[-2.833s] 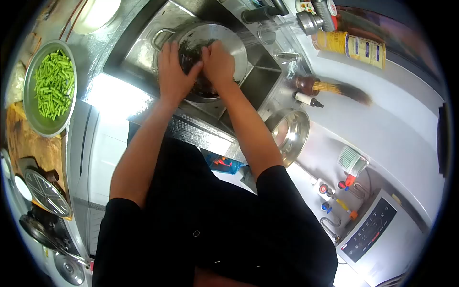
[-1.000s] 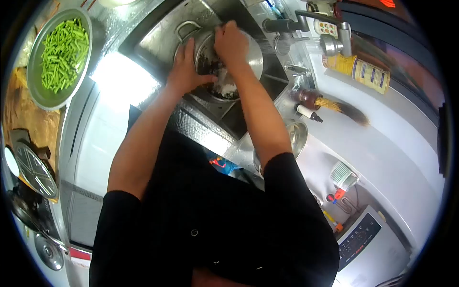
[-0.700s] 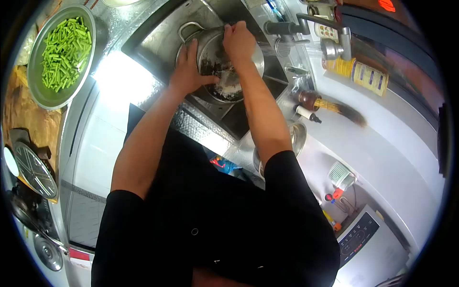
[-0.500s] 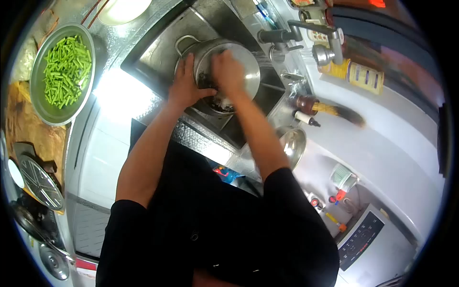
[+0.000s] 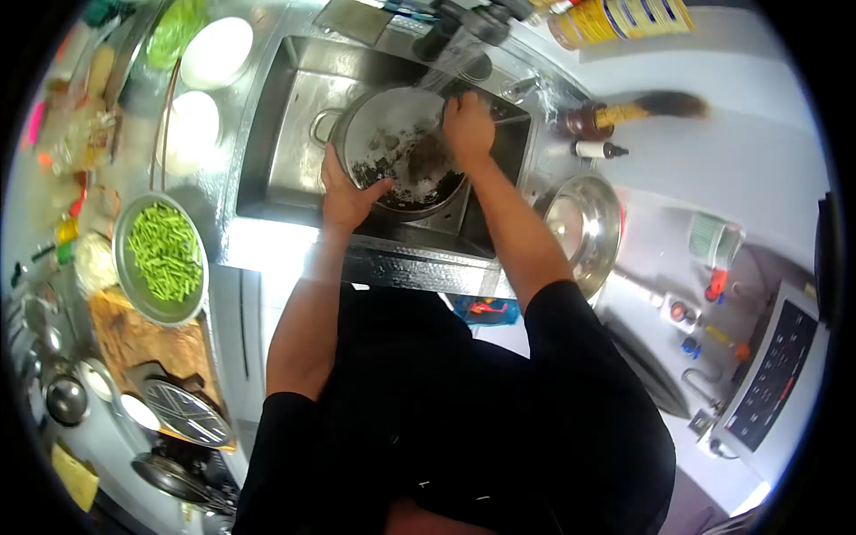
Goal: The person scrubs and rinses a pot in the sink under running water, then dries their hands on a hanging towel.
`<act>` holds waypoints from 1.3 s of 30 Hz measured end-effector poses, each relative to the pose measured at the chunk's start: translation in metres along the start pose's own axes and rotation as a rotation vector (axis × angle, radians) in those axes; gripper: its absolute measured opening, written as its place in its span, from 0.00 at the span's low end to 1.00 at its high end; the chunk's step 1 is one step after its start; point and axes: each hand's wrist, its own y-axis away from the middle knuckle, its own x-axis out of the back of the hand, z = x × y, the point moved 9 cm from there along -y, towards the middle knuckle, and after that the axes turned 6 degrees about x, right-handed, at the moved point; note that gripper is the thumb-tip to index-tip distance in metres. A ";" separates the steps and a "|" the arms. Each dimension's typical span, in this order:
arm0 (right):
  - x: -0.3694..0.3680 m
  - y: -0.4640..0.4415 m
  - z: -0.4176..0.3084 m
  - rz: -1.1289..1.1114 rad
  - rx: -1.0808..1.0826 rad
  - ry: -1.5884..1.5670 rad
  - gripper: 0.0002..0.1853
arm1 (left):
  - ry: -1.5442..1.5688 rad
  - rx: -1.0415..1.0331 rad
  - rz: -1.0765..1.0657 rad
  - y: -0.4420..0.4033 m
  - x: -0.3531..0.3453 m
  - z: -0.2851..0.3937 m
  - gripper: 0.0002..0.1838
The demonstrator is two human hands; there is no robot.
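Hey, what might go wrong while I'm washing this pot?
The running water could splash off the pot and out of the sink. Your left hand, braced at the pot's edge, might slip if wet and let the pot shift. The dark patches may not all come off.

Left hand (image 5: 346,198) on stained pot (image 5: 401,152), running tap (image 5: 486,25)

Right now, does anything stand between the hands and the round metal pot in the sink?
Nothing visible stands between the left hand and the pot: they touch. The right hand is at the pot's edge; whether something is tucked under it, I cannot tell.
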 end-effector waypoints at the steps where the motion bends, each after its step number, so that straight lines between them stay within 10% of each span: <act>1: 0.002 0.026 0.003 0.010 -0.007 -0.012 0.12 | -0.026 -0.025 -0.015 0.000 -0.001 0.004 0.69; 7: 0.010 0.096 0.004 0.019 -0.095 -0.166 0.13 | -0.162 0.067 -0.085 -0.006 -0.005 -0.009 0.67; 17: 0.005 0.069 0.039 0.101 -0.364 -0.029 0.13 | -0.533 -0.439 -0.262 -0.115 -0.045 0.099 0.41; 33: -0.053 0.020 -0.012 0.095 -0.345 -0.100 0.13 | -0.324 -0.486 -0.339 -0.126 -0.052 0.088 0.37; 39: 0.035 0.118 0.039 0.245 -0.440 0.117 0.12 | -0.339 -0.493 -0.313 -0.123 -0.048 0.092 0.35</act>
